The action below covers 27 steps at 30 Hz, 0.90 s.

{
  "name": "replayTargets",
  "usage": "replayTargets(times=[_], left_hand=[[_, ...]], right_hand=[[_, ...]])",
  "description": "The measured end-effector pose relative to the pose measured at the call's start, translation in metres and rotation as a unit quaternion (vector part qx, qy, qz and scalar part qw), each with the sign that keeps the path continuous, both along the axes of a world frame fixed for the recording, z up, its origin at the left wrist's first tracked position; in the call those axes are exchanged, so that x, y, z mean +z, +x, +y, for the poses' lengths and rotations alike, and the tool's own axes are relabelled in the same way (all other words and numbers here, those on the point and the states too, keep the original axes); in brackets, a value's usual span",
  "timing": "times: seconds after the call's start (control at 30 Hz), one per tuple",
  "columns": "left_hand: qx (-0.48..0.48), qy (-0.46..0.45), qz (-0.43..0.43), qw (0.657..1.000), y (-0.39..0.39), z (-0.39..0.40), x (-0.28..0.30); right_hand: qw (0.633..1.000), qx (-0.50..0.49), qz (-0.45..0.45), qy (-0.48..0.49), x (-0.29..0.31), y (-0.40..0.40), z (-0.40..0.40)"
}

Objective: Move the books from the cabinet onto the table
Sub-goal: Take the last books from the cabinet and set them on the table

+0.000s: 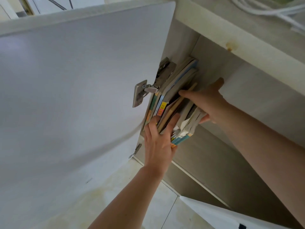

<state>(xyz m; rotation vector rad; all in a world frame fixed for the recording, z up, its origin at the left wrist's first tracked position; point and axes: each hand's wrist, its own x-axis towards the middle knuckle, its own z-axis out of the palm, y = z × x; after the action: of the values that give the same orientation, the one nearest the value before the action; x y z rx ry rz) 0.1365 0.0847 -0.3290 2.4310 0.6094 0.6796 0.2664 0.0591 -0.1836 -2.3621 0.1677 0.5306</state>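
A row of several books (177,83) stands upright at the left end of a shelf inside the open white cabinet (247,90). My right hand (206,103) reaches in from the right and grips a bunch of these books, thumb on top and fingers round their right side. Against the front edges and spines of the same bunch lies my left hand (158,142), its fingers straight and pressing. The gripped books (186,123) lean outward, past the shelf's front edge. The table is out of view.
The cabinet's left door (74,88) stands wide open close beside my left hand, with metal hinges (148,90) by the books. A second white door (222,215) is open at the lower right. Pale floor tiles (123,195) lie below. White cables (272,10) rest on the cabinet's top.
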Motion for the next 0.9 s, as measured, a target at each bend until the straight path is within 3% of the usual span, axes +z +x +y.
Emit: replayTargets(times=[0.1, 0.2, 0.3, 0.4, 0.6, 0.8, 0.9], left_hand=[[-0.001, -0.019, -0.004, 1.0, 0.002, -0.002, 0.0], [-0.002, -0.025, -0.011, 1.0, 0.003, -0.003, 0.0], [-0.024, -0.044, -0.014, 0.999, 0.002, -0.005, -0.005], [-0.058, -0.146, -0.028, 0.987, 0.004, -0.006, -0.006], [-0.018, -0.217, -0.094, 0.971, 0.013, -0.018, -0.004], [0.023, -0.156, -0.082, 0.984, 0.025, -0.017, -0.006], [0.105, -0.081, -0.036, 0.99, 0.022, -0.016, 0.002]], right_hand=[[0.992, 0.082, -0.033, -0.092, -0.005, 0.006, 0.008], [0.991, 0.076, -0.007, -0.112, -0.01, 0.013, 0.011], [0.995, 0.042, 0.01, -0.089, -0.013, 0.015, 0.005], [0.997, 0.029, 0.013, -0.07, -0.016, 0.017, -0.004], [0.998, 0.051, -0.014, -0.034, -0.017, 0.021, 0.0], [0.982, 0.117, -0.127, -0.076, -0.019, 0.026, 0.002], [0.993, 0.095, -0.073, -0.021, -0.017, 0.018, 0.005]])
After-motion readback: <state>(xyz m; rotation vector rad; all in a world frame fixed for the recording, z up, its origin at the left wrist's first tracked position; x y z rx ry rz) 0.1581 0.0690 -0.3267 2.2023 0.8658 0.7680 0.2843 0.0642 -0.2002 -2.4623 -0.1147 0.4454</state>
